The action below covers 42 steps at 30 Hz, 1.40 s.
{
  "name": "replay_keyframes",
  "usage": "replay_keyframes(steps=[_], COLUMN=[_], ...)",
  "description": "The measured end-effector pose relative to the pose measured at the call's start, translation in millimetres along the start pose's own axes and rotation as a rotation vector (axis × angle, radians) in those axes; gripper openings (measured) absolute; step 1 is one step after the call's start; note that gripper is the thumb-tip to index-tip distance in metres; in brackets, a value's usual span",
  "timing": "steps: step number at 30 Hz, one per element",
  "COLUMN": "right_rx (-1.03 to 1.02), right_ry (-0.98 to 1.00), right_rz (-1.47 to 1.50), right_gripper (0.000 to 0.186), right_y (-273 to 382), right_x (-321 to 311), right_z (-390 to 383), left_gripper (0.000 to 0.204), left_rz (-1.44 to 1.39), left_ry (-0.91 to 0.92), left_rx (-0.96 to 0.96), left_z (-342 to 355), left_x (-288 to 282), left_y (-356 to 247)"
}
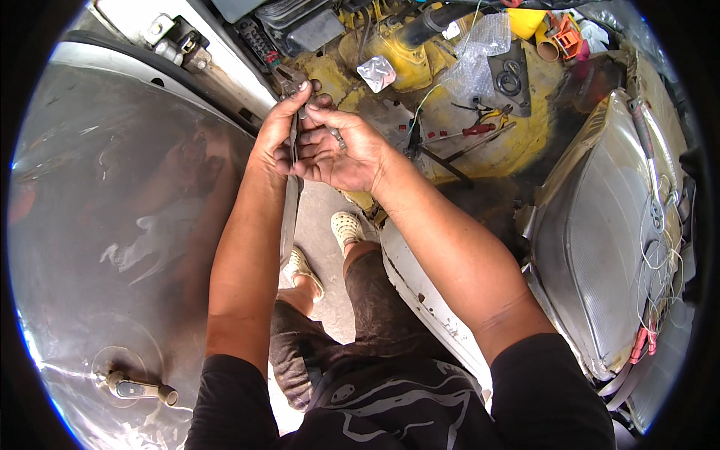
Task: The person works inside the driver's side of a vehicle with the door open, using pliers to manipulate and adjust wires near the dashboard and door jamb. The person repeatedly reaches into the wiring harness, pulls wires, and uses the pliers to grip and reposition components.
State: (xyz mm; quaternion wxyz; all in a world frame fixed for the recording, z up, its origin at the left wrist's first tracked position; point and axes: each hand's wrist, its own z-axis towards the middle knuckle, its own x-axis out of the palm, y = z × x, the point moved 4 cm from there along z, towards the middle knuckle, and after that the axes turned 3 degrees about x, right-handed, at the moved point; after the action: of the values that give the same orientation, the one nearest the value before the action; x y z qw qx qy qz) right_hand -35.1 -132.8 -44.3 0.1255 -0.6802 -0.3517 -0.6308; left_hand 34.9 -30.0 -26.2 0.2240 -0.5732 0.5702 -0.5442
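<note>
Both my hands are close together by the door opening, above the car floor's edge. In my left hand (271,136) is a pair of worn metal pliers (286,77), jaws pointing away from me and handles running down along the fingers. My right hand (352,154) is turned palm up with its fingers curled against the left hand. A small grey metal piece (337,138) rests in it between thumb and palm; its exact kind is unclear. The fingertips are darkened with grime where the two hands meet.
The plastic-covered door panel (135,195) with its window crank (139,388) stands at left. A screwdriver (478,130), yellow-handled pliers (495,114) and bubble wrap (480,64) lie on the yellow car floor. The covered seat (600,232) at right carries loose wires (654,270).
</note>
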Motion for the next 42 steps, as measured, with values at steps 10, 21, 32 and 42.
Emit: replay_keyframes(steps=[10, 21, 32, 42], right_rx=[0.012, 0.020, -0.024, 0.016], right_ry=[-0.039, -0.242, -0.377, -0.525], right_rz=[-0.126, -0.271, -0.819, -0.891], right_gripper=[0.035, 0.032, 0.024, 0.022], right_y=[4, 7, 31, 25], right_x=[-6, -8, 5, 21], right_z=[2, 0, 2, 5], left_gripper=[0.036, 0.035, 0.040, 0.041], left_rz=[-0.092, -0.152, 0.950, 1.467], left_ry=[0.031, -0.079, -0.243, -0.568], left_rx=[-0.189, 0.000, 0.337, 0.310], left_z=[10, 16, -225, -337], left_x=[14, 14, -72, -176], left_y=[7, 15, 133, 203])
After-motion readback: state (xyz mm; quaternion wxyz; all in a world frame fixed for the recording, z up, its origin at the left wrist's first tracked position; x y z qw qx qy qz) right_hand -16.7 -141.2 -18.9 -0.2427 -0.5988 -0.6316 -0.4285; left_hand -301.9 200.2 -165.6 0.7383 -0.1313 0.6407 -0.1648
